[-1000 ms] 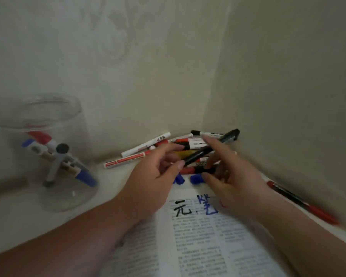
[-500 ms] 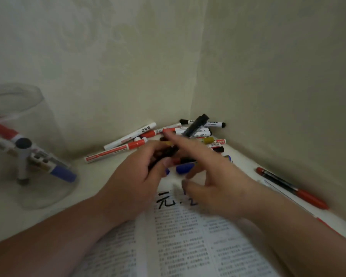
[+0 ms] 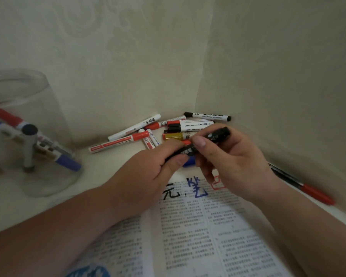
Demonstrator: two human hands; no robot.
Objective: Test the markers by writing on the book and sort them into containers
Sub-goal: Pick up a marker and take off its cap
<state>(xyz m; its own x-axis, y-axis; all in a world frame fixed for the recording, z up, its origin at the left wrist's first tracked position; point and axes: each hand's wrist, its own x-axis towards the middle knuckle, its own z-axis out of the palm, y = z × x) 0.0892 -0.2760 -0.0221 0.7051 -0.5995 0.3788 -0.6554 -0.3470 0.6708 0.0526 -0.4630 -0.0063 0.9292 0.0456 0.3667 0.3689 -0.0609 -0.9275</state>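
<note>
An open book (image 3: 198, 236) fills the near edge of the desk, with test marks in black, blue and red along its top margin. At far left stands a clear jar (image 3: 48, 108) with several markers inside. Above the book's top edge, both hands meet on one black marker (image 3: 218, 134). The left hand (image 3: 148, 172) wraps its lower end, and the right hand (image 3: 234, 162) pinches the upper end between thumb and fingers. The marker's long axis runs from lower left to upper right, toward the corner and the pile (image 3: 178, 126) of loose markers. A pull along that line would likely free the cap, though which end carries it cannot be told.
</note>
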